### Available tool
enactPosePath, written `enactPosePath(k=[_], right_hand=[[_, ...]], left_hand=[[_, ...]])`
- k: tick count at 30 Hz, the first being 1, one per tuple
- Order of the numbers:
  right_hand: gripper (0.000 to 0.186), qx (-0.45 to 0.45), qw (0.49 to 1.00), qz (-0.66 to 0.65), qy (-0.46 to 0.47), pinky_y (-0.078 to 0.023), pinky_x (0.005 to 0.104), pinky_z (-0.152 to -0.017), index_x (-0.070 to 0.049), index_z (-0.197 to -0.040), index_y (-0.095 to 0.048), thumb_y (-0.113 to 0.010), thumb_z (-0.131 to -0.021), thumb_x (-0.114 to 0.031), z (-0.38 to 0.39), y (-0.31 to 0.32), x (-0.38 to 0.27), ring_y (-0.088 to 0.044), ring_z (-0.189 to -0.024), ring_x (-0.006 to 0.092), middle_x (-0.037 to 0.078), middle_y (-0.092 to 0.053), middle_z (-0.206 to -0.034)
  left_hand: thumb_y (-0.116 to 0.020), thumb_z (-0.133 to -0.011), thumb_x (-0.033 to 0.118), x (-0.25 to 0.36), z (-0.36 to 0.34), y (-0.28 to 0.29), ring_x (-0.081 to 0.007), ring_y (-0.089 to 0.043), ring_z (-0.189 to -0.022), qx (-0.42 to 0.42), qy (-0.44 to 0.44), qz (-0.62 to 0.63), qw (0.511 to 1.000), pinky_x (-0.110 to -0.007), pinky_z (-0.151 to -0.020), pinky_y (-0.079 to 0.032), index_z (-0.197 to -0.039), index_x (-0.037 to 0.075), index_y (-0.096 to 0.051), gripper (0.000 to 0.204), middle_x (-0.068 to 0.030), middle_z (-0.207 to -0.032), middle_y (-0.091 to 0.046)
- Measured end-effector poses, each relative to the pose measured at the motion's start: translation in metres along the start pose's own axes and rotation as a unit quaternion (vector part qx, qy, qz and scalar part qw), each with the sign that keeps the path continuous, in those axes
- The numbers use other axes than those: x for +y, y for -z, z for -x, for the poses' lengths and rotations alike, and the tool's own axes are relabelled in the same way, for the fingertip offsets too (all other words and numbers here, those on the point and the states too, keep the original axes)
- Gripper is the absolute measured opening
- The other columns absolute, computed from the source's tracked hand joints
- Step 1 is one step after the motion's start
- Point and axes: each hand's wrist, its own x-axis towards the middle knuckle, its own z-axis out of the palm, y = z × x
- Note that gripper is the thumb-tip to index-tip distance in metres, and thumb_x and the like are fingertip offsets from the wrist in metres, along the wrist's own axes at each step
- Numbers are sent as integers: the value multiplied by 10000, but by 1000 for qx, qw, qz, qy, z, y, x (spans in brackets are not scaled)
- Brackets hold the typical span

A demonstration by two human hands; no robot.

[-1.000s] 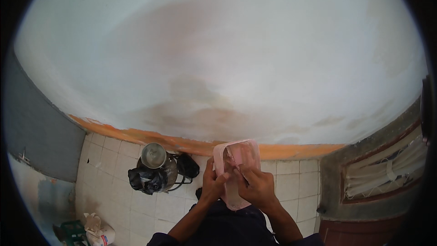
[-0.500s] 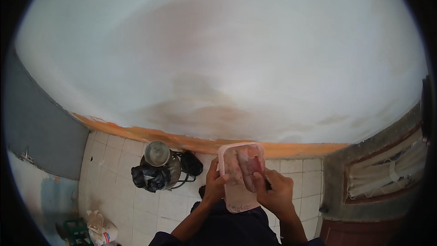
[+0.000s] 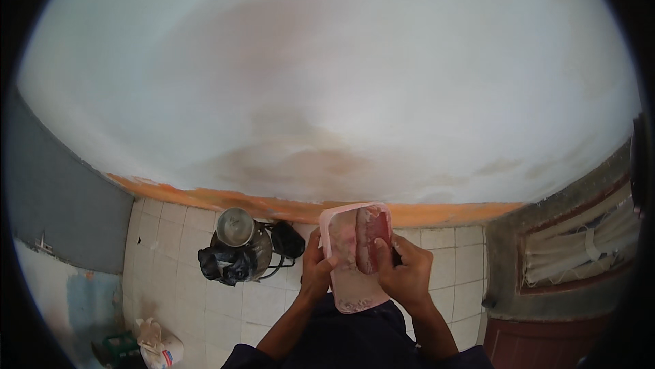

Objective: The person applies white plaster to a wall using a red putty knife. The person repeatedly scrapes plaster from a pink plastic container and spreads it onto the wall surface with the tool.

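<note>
My left hand [image 3: 316,270] grips the left side of a shallow pink tray [image 3: 355,290] with rounded corners, its thumb over the rim. Pale, pasty filler [image 3: 345,236] is smeared across the inside of the tray. In my right hand [image 3: 408,273] is a reddish, wide-bladed putty spreader [image 3: 375,232], gripped between thumb and fingers. The spreader lies over the right half of the tray, with pale filler along its left edge. The fingers beneath the tray and behind the spreader are hidden.
Ahead stands a white wall [image 3: 409,96] with brownish patches and an orange strip [image 3: 273,207] at its foot. A metal pot [image 3: 236,226] and black plastic bag [image 3: 235,267] sit on the tiled floor. A white bucket [image 3: 170,352] is lower left; a curtained window [image 3: 559,253] is right.
The tray has shifted slightly up and left with both hands. The spreader has turned more upright and now shows its broad reddish face.
</note>
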Motion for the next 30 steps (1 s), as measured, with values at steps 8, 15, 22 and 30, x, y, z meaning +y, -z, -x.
enactPosePath(k=[8,15,22,30], right_hand=[[72,-39,998,-38,12,-408,290,-420,28,-819,-622,-675,-805,-19,9,-29,-20,-556,-440,172,118,-561,-569],[138,-59,994,-27,92,-448,305,-410,15,-888,-653,-712,-770,-26,24,-46,-6,-613,-467,211,129,-603,-600],[139,-66,995,-42,65,-474,303,-443,19,-908,-663,-701,-786,-35,25,-40,14,-638,-497,215,146,-637,-636],[142,-88,991,-92,-27,-495,307,-492,30,-907,-667,-688,-817,-78,33,-26,42,-673,-566,237,166,-654,-669]], left_hand=[[-604,-742,234,-1,11,27,-203,-605,-966,21,17,-26,999,-316,-822,-498,-1360,60,-342,694,-136,-1081,-587],[-623,-745,265,-5,9,31,-243,-603,-1018,18,52,-44,997,-342,-876,-490,-1360,54,-340,710,-168,-1147,-575],[-609,-739,279,-30,3,21,-277,-577,-1087,-18,34,32,999,-364,-929,-475,-1370,28,-317,739,-193,-1217,-533],[-550,-757,377,-49,-1,4,-234,-530,-1126,15,60,-8,998,-347,-967,-434,-1360,2,-326,745,-149,-1217,-506]])
